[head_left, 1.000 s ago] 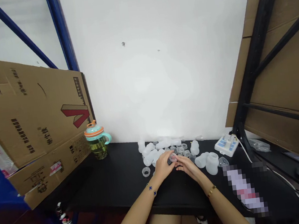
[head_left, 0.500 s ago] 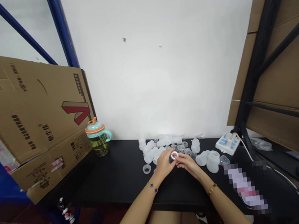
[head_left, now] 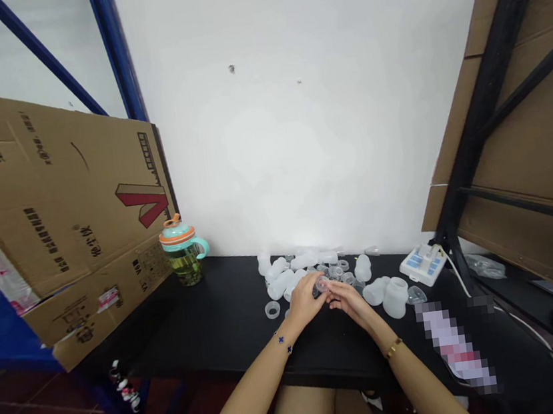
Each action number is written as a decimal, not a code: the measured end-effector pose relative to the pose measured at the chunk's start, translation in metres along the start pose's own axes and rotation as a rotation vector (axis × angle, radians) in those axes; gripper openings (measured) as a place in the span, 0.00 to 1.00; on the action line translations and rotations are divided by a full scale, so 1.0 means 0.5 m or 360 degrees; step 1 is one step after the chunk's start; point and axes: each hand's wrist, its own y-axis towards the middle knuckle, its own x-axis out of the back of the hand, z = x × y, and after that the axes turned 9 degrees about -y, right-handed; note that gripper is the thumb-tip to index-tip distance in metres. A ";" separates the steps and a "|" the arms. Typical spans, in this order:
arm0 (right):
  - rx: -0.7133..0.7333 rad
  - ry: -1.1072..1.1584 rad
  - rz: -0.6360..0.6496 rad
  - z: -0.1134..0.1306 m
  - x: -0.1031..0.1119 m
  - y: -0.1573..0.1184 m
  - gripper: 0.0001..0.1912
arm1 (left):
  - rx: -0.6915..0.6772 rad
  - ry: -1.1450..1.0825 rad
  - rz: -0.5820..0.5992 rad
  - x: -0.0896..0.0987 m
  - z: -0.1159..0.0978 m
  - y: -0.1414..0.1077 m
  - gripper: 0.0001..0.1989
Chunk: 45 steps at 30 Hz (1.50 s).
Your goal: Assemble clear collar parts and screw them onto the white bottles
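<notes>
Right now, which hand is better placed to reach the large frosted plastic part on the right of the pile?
Probably the right hand: it lies on that side, closest to the frosted plastic part. The left hand is farther away, and its fingers are at the small clear plastic ring.

Head-worn camera looks down at left hand (head_left: 305, 307) and right hand (head_left: 351, 303).

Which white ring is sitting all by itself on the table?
The frosted ring left of the person's left hand; the other rings lie bunched in the pile behind the hands.
</notes>
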 end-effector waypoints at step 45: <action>-0.0005 0.0041 -0.0126 -0.007 0.014 0.006 0.19 | -0.0212 0.0049 -0.0155 0.003 -0.008 0.000 0.09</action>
